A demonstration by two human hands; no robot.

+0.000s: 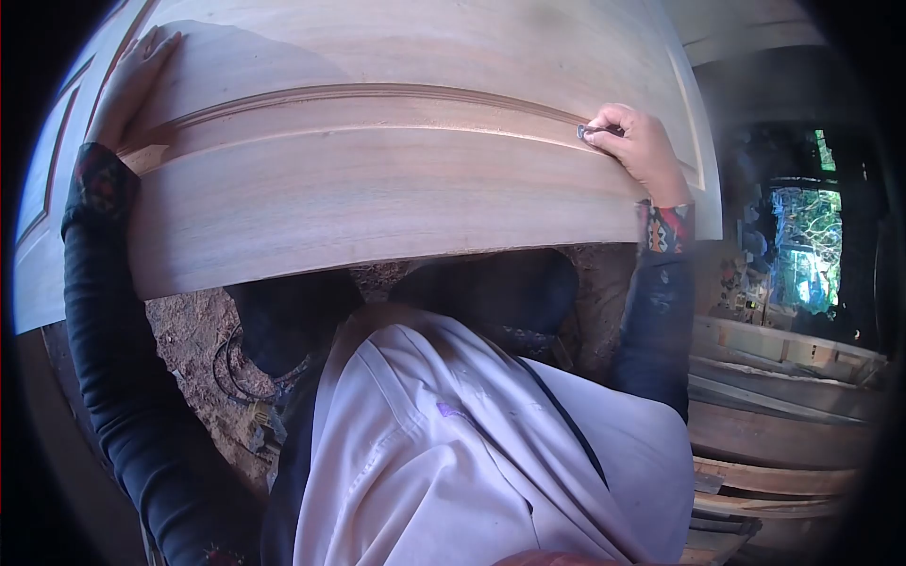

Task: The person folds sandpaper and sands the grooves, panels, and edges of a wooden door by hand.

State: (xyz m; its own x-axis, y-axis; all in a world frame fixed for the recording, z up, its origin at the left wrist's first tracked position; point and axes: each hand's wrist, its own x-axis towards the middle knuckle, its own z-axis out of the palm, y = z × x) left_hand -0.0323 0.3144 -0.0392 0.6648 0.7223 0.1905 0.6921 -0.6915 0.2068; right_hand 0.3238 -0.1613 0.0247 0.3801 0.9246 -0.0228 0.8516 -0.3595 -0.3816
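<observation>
A pale wooden panel (396, 203), looking like part of a panelled door, lies across the view in front of me. A moulded groove (377, 91) runs along it from left to right. My right hand (642, 151) pinches a small dark piece (592, 132) between thumb and fingers at the groove's right end; its exact kind is too small to tell. At the upper left, my left hand (137, 80) rests on the panel with fingers stretched out, near an upright joint in the wood.
Stacked wooden boards (783, 429) lie at the lower right, below a bright window opening (810, 245). Under the panel's near edge, the ground (198, 344) is strewn with shavings, and a dark cable (226, 368) lies there. A light cloth garment (415, 443) covers my lap.
</observation>
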